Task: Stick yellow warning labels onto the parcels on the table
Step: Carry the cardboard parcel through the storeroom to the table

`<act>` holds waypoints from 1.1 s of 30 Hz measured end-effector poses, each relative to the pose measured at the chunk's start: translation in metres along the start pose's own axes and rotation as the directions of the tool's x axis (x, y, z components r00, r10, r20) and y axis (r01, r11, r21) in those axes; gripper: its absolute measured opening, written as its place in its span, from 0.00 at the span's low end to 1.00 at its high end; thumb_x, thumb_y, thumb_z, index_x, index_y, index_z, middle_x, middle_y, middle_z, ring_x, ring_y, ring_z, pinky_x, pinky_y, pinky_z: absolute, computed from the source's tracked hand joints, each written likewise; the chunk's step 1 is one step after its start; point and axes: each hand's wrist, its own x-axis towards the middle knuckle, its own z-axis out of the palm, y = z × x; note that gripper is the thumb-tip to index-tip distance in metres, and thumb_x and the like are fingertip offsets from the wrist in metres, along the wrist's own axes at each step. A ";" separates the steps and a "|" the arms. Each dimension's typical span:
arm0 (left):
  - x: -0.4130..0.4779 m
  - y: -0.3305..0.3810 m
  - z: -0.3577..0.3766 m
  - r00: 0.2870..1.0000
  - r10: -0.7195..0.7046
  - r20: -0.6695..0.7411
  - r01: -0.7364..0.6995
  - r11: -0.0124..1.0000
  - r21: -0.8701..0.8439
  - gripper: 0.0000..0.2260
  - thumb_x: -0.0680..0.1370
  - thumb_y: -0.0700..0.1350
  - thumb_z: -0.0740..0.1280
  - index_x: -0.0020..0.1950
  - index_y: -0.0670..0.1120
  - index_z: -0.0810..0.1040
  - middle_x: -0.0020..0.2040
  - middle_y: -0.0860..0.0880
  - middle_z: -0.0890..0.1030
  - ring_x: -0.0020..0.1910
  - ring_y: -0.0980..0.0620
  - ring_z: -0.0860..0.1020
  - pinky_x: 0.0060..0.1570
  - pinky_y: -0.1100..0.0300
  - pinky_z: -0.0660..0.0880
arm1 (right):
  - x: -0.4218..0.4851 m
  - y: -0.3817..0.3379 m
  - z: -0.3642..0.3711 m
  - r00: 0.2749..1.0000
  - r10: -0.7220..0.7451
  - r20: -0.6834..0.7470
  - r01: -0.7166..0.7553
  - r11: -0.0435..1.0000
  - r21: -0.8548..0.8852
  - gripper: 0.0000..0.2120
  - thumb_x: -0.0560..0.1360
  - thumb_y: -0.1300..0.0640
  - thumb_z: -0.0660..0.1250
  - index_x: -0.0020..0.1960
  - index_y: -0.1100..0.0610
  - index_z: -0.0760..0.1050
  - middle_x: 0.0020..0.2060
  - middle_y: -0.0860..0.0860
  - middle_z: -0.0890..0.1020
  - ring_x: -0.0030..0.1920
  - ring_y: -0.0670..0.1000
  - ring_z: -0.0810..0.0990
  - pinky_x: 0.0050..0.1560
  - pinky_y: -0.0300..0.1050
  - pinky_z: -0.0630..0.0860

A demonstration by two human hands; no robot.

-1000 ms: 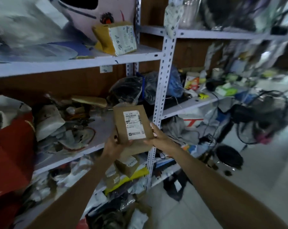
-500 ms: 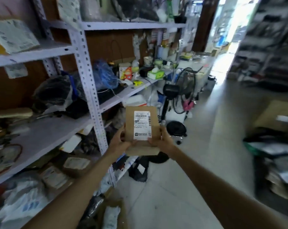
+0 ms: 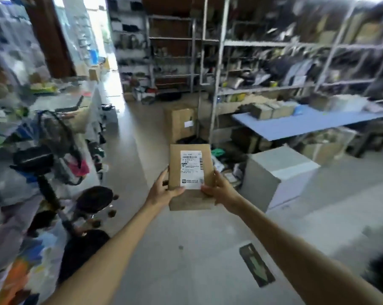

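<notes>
One parcel (image 3: 191,176) stays gripped; blue table (image 3: 296,126) now ahead.

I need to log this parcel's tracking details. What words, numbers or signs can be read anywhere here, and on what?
White shipping label on the brown parcel, gripped by the left hand and right hand: barcode and printed lines, too blurred to read.
White sticker on the large carton on the floor: too small to read.
No other legible text.
</notes>
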 end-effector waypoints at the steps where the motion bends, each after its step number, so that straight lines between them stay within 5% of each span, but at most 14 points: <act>1: 0.014 0.006 0.017 0.997 0.025 0.073 -0.027 0.999 0.020 0.42 0.66 0.47 0.78 0.75 0.55 0.60 0.63 0.53 0.75 0.59 0.52 0.75 0.62 0.51 0.73 | -0.002 0.001 -0.018 0.998 0.012 -0.061 -0.012 1.000 0.009 0.30 0.74 0.67 0.68 0.72 0.57 0.61 0.59 0.54 0.78 0.53 0.52 0.81 0.46 0.49 0.82; 5: 0.052 0.026 0.078 0.954 0.065 0.293 -0.066 0.998 -0.006 0.40 0.68 0.43 0.78 0.75 0.51 0.61 0.63 0.53 0.74 0.62 0.51 0.74 0.63 0.52 0.73 | -0.029 -0.001 -0.068 0.958 0.039 -0.284 -0.036 0.999 0.015 0.28 0.76 0.66 0.67 0.71 0.53 0.60 0.58 0.52 0.77 0.49 0.47 0.79 0.35 0.35 0.78; 13: 0.062 0.051 0.216 0.763 0.135 0.632 -0.169 0.986 -0.006 0.37 0.73 0.39 0.73 0.77 0.48 0.58 0.63 0.51 0.73 0.58 0.55 0.70 0.55 0.63 0.68 | -0.102 0.020 -0.146 0.733 0.108 -0.672 -0.086 0.994 0.065 0.28 0.76 0.70 0.65 0.72 0.54 0.62 0.54 0.54 0.80 0.43 0.44 0.80 0.30 0.33 0.76; 21: 0.073 0.083 0.331 0.623 0.159 0.766 -0.185 0.981 -0.053 0.35 0.73 0.36 0.72 0.76 0.48 0.60 0.63 0.51 0.72 0.58 0.54 0.69 0.55 0.62 0.67 | -0.134 0.032 -0.234 0.585 0.133 -0.800 -0.099 0.991 0.093 0.26 0.76 0.66 0.66 0.71 0.52 0.62 0.53 0.51 0.81 0.46 0.46 0.81 0.33 0.34 0.77; 26: 0.099 0.100 0.384 0.614 0.106 0.782 -0.128 0.991 -0.034 0.35 0.73 0.34 0.71 0.76 0.48 0.60 0.59 0.52 0.72 0.59 0.53 0.71 0.52 0.65 0.69 | -0.123 0.038 -0.290 0.552 0.166 -0.817 -0.138 0.985 0.106 0.25 0.76 0.62 0.67 0.69 0.48 0.63 0.56 0.53 0.80 0.50 0.52 0.81 0.48 0.60 0.79; 30: 0.128 0.100 0.428 0.593 0.101 0.799 -0.137 0.990 -0.024 0.36 0.71 0.35 0.74 0.75 0.51 0.62 0.65 0.49 0.74 0.63 0.48 0.73 0.55 0.57 0.75 | -0.114 0.046 -0.327 0.539 0.174 -0.824 -0.101 0.985 0.142 0.22 0.77 0.62 0.66 0.67 0.50 0.64 0.57 0.52 0.80 0.51 0.50 0.80 0.37 0.41 0.78; 33: 0.146 0.103 0.457 0.587 0.087 0.805 -0.131 0.991 -0.012 0.36 0.70 0.36 0.74 0.74 0.53 0.64 0.60 0.50 0.77 0.61 0.48 0.75 0.55 0.55 0.76 | -0.105 0.053 -0.354 0.522 0.181 -0.834 -0.099 0.983 0.152 0.21 0.77 0.63 0.66 0.66 0.49 0.65 0.59 0.52 0.79 0.56 0.53 0.79 0.37 0.40 0.76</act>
